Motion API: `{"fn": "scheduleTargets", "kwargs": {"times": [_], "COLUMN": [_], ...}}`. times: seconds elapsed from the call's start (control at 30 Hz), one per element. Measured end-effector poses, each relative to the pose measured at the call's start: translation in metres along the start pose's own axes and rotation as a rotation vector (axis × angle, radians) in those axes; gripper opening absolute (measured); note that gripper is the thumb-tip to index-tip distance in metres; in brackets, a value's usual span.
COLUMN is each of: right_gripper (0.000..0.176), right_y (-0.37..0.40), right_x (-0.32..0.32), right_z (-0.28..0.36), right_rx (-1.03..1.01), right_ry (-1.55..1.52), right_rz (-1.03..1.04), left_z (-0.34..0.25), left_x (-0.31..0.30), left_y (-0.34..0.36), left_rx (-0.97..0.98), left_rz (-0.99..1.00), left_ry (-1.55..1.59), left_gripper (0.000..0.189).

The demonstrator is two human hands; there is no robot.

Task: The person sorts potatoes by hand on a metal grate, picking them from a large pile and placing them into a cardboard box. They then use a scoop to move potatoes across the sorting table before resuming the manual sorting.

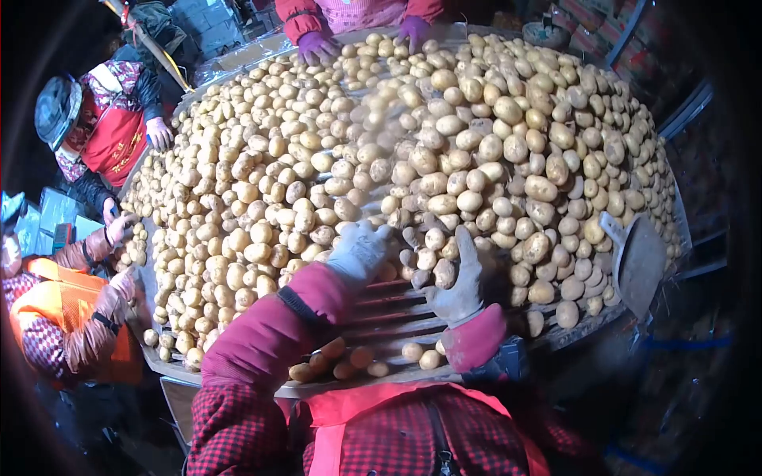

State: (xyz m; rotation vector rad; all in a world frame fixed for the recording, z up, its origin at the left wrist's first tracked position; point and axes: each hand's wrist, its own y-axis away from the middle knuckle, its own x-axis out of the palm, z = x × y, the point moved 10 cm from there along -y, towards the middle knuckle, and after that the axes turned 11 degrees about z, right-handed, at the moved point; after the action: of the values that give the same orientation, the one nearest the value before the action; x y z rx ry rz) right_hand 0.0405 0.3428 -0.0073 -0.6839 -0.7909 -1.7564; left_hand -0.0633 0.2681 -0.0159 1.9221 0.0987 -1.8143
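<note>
A large heap of potatoes (258, 253) covers a slatted sorting table (385, 316). My left hand (359, 252), in a pale grey work glove, rests against the potatoes near the middle; its fingers bend away from view, so I cannot make out whether they grip anything. Just to its right, my right hand (459, 289) wears a similar, dirtier glove. Its fingers are spread, with one pointing up along the pile. A few potatoes (427, 259) lie between my two hands, close to the right one. Below my hands, bare slats show with several loose potatoes (429, 359) near the front edge.
Across the table, a person's purple-gloved hands (317, 47) touch the heap. At the left, a co-worker's pink-gloved hand (159, 133) and another person's gloved hands (119, 285) are at the rim. A grey metal plate (640, 266) stands at the right edge.
</note>
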Motion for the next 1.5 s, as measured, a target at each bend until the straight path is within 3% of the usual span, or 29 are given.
{"fn": "scheduleTargets", "kwargs": {"times": [0.03,0.2,0.23,0.27,0.3,0.47,0.5,0.53,0.6,0.67,0.77,0.83,0.87,0.97,1.03,1.1,1.17,1.27,1.37,1.43,1.5], "right_gripper": [0.054,0.049,0.049,0.049,0.049,0.049,0.051,0.05,0.058,0.05,0.041,0.045,0.065,0.062,0.061,0.054,0.054,0.067,0.095,0.115,0.116], "right_y": [0.0,0.0,0.002,0.002,0.002,0.004,0.003,0.002,0.002,0.007,0.01,0.009,0.005,0.001,0.002,0.011,0.01,0.012,0.027,0.034,0.041], "right_x": [-0.004,-0.014,-0.012,-0.018,-0.02,0.016,0.001,0.008,0.019,0.018,0.038,0.034,0.022,0.004,-0.004,-0.004,-0.034,-0.013,-0.022,-0.03,-0.029], "right_z": [0.0,0.002,0.005,0.002,0.001,-0.018,-0.031,-0.035,-0.034,-0.048,-0.041,-0.041,-0.045,-0.039,-0.037,-0.033,-0.054,-0.001,0.006,-0.001,0.004], "right_rx": [-0.041,-0.16,-0.249,-0.249,-0.249,0.176,0.201,0.223,0.185,0.27,0.3,0.248,0.24,0.193,0.185,0.201,0.212,-0.004,-0.196,-0.284,-0.389], "right_ry": [0.12,0.302,0.466,0.463,0.46,-0.35,-0.319,-0.337,-0.139,-0.263,-0.367,-0.412,-0.471,-0.393,-0.348,-0.26,-0.182,0.422,1.232,1.51,1.547], "right_rz": [0.02,0.033,0.051,0.06,0.068,0.148,0.025,0.078,0.198,0.15,0.195,0.228,0.277,0.285,0.186,-0.012,-0.087,0.032,0.08,0.083,0.071], "left_z": [-0.001,0.046,0.058,0.085,0.091,0.147,0.143,0.139,0.12,0.078,0.015,-0.007,-0.007,0.022,0.034,0.034,0.017,-0.026,-0.015,-0.002,0.018], "left_x": [-0.004,0.002,0.006,0.028,0.013,0.01,-0.011,-0.033,-0.056,-0.068,-0.122,-0.128,-0.13,-0.128,-0.142,-0.144,-0.138,-0.139,-0.137,-0.146,-0.138], "left_y": [0.006,0.06,0.069,0.071,0.085,0.129,0.139,0.148,0.143,0.121,0.1,0.082,0.08,0.069,0.051,0.028,-0.002,-0.044,-0.102,-0.112,-0.123], "left_rx": [0.05,-0.201,-0.259,-0.393,-0.39,-0.504,-0.485,-0.458,-0.21,-0.099,0.244,0.435,0.434,0.301,0.291,0.29,0.413,0.573,0.422,0.316,0.142], "left_rz": [-0.07,0.097,0.113,0.233,0.173,-0.058,-0.164,-0.273,-0.475,-0.423,-0.396,-0.334,-0.371,-0.372,-0.43,-0.434,-0.484,-0.61,-0.514,-0.624,-0.581], "left_ry": [-0.013,-0.003,0.009,-0.019,0.025,0.115,0.227,0.338,0.628,1.346,0.978,0.805,0.739,0.966,0.722,0.455,0.224,-0.053,0.039,0.129,0.077], "left_gripper": [0.033,0.027,0.026,0.024,0.023,0.02,0.018,0.016,0.016,0.022,0.033,0.037,0.036,0.036,0.037,0.043,0.051,0.057,0.047,0.045,0.044]}}
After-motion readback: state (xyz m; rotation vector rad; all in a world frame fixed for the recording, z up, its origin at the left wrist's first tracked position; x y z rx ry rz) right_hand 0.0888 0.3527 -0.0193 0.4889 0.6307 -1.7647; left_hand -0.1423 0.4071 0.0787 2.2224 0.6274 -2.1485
